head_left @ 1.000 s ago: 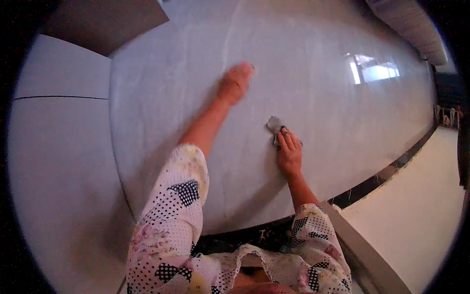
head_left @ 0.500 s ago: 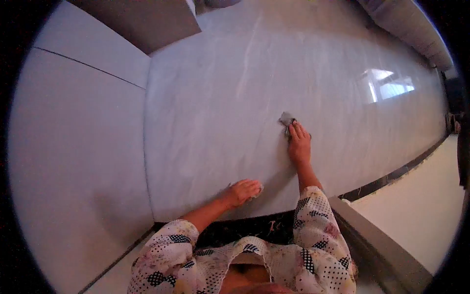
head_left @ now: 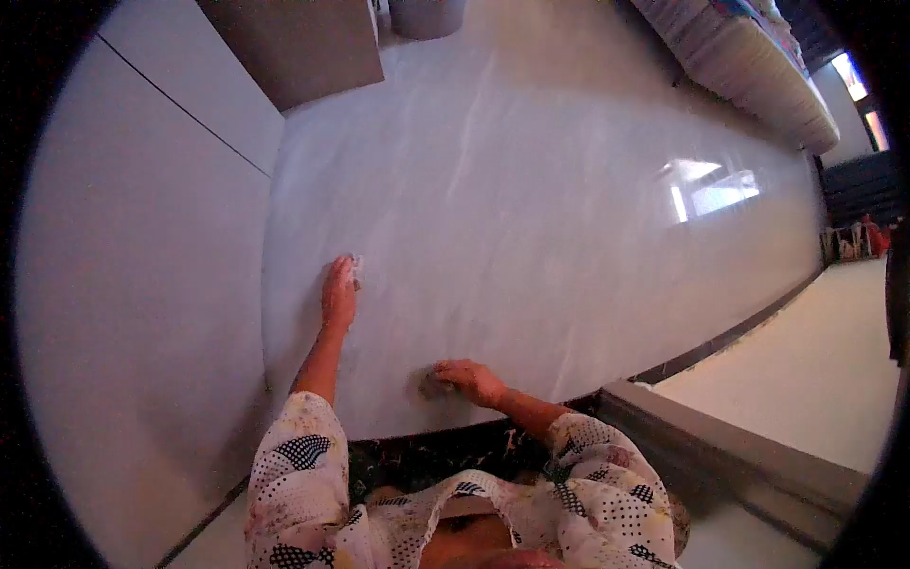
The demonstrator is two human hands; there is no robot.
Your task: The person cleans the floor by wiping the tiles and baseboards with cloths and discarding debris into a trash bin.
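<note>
My left hand (head_left: 338, 296) reaches out over the pale glossy floor (head_left: 493, 218), near the left panel. Its fingers are closed on a small crumpled whitish cloth (head_left: 356, 269), of which only an edge shows. Closer to my body, my right hand (head_left: 471, 382) presses a crumpled grey cloth (head_left: 431, 385) against the floor. The fingers curl over that cloth and hide part of it. Both forearms come out of patterned white sleeves.
Smooth pale panels (head_left: 180, 247) rise along the left, with a brown cabinet (head_left: 303, 52) beyond them. A grey bucket-like container (head_left: 427, 17) stands at the back. A bed-like padded edge (head_left: 749, 71) is at upper right. A raised sill (head_left: 720, 446) lies at lower right.
My left hand has moved forward and to the left with its cloth. My right hand has come back toward my body and leftward with the grey cloth. The view has tilted up slightly.
</note>
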